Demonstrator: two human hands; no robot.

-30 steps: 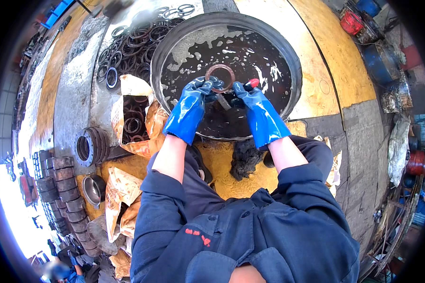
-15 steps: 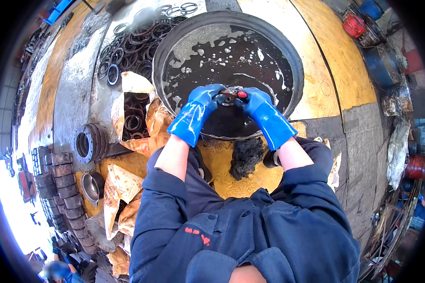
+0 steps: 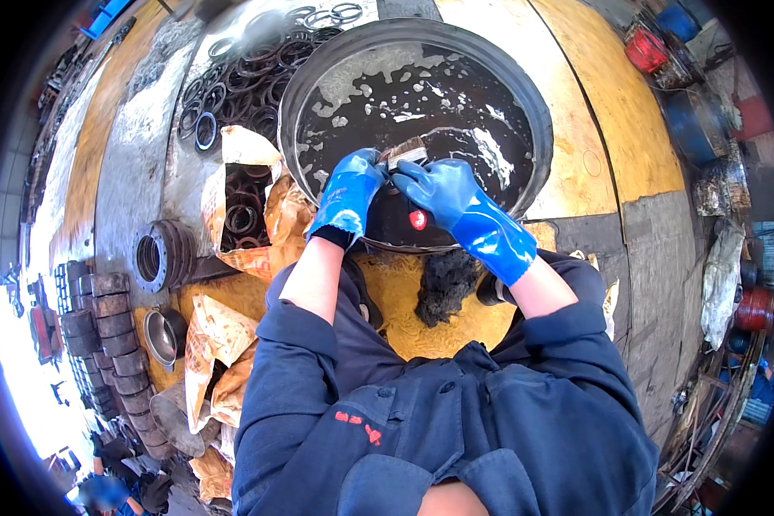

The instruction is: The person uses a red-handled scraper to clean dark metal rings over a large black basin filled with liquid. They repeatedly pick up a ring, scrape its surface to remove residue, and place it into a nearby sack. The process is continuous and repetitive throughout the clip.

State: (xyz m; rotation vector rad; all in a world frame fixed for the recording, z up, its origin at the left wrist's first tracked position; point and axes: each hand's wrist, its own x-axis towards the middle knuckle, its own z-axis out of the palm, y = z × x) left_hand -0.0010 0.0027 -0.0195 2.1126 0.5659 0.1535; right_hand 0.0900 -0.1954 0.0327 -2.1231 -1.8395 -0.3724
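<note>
We see two gloved hands over a wide, dark tub (image 3: 539, 146). The right hand (image 3: 447, 193) is closed on a brush (image 3: 409, 155), whose head points away from the person above the liquid (image 3: 353, 139), with the red end of its handle showing below the fingers. The left hand (image 3: 350, 189) has its fingers curled just beside the brush head; what it grasps, if anything, is hidden from us, so we cannot tell. Pale foam (image 3: 365, 67) floats on the liquid, mostly toward the far left

Left of the tub we see a heap of rings (image 3: 249, 82), one of them paler at its near edge. Nearer to us, an open sack (image 3: 249, 148) stands just beside the tub with more rings inside. Flanges (image 3: 165, 258) stand on edge left of it, and below them lie a bowl (image 3: 163, 335) and a second sack (image 3: 218, 340). Stacked blocks (image 3: 116, 327) rise at the far left. A black rag (image 3: 443, 288) lies between the person's feet, on yellow board (image 3: 404, 331). At right we see a red bucket (image 3: 645, 50) and a blue drum (image 3: 695, 125)
</note>
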